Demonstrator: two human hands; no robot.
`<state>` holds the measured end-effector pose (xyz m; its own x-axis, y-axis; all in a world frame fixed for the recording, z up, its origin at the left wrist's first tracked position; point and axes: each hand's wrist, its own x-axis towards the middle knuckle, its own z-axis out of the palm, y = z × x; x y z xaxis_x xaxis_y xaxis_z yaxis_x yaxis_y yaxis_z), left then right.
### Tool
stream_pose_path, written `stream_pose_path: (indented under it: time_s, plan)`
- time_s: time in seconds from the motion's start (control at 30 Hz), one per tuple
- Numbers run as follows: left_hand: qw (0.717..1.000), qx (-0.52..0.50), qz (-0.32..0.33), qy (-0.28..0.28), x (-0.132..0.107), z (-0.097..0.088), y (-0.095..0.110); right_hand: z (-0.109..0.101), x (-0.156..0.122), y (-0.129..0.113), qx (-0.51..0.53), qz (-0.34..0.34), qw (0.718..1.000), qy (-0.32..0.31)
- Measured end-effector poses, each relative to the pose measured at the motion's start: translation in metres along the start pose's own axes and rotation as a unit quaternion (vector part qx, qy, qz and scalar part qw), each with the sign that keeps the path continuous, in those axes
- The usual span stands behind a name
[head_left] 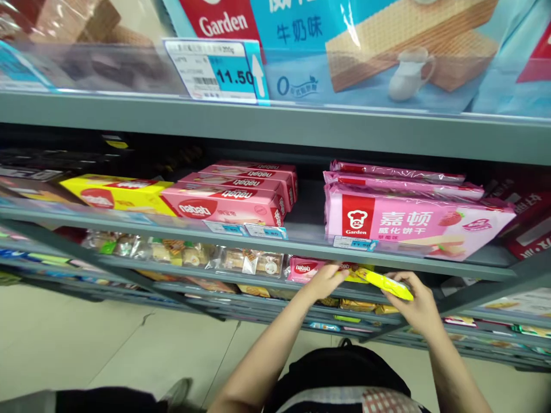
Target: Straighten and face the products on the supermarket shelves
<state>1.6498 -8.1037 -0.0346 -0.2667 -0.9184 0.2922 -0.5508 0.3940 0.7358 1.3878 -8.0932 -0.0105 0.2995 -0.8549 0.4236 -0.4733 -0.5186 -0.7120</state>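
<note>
My right hand (415, 304) is closed around a slim yellow snack packet (385, 283), held at the edge of a lower store shelf. My left hand (325, 281) reaches onto that same shelf, its fingertips pinching the packet's left end beside a small pink Nabati packet (303, 268). Both forearms stretch forward and down from the bottom of the view.
Grey metal shelves (258, 127) hold wafer boxes: pink Nabati boxes (228, 202), a yellow box (116, 192), large pink Garden packs (408, 221). A price tag reading 11.50 (217, 70) hangs above. Clear-wrapped snacks (189, 252) line the lower shelf. Beige floor tiles (107, 350) lie below left.
</note>
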Motion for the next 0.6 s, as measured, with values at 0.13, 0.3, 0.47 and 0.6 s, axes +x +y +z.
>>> stream_pose_path:
  time_s: [0.13, 0.3, 0.47, 0.6]
  plan:
    - [0.998, 0.056, 0.035, -0.015, 0.001, 0.004, 0.006, 0.024, -0.004, 0.023, 0.066, 0.043, 0.996, 0.038]
    - [0.972, 0.232, 0.032, -0.023, 0.009, 0.0, -0.002, 0.023, 0.0, 0.027, -0.063, 0.028, 0.997, 0.034]
    - [0.957, 0.279, 0.047, -0.058, 0.006, 0.002, -0.001, 0.016, 0.017, 0.033, -0.217, 0.03, 0.975, 0.027]
    - [0.957, 0.282, 0.058, -0.041, 0.008, 0.004, 0.002, 0.027, 0.04, 0.035, -0.261, 0.023, 0.964, -0.037]
